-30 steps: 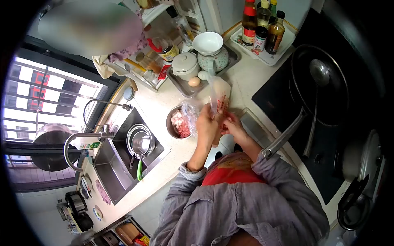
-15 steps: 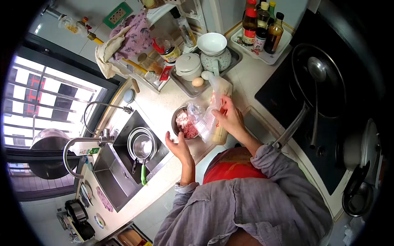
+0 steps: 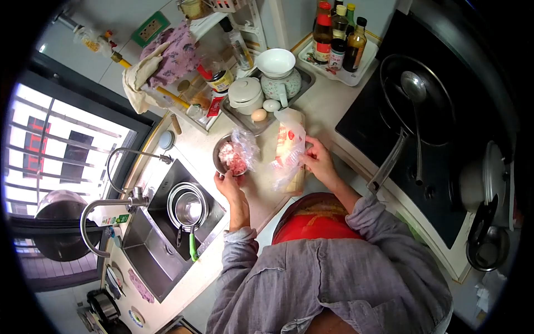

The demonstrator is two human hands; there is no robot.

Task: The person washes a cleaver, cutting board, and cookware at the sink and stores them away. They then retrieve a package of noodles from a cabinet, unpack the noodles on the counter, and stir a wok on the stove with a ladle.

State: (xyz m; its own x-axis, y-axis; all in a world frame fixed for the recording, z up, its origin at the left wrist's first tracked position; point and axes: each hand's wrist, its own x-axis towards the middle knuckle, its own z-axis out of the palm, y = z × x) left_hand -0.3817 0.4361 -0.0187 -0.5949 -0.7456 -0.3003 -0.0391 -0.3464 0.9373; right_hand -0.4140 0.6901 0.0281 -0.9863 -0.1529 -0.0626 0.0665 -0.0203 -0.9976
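Observation:
A metal bowl of raw minced meat stands on the counter, with crumpled clear plastic over its right side. My left hand grips the bowl's near rim, its fingers partly hidden against the side. To the right lies a long plastic package with red print and pale contents I cannot identify. My right hand pinches the right edge of this package between thumb and fingers.
Behind the bowl, a metal tray bears eggs, a lidded white pot and a patterned jug. At left is a sink with nested metal bowls. A frying pan with a ladle sits on the cooktop at right.
My left hand has gone from open beside the bowl to gripping its rim. The bowl has shifted left and away, apart from the package. My right hand has slid to the package's right edge.

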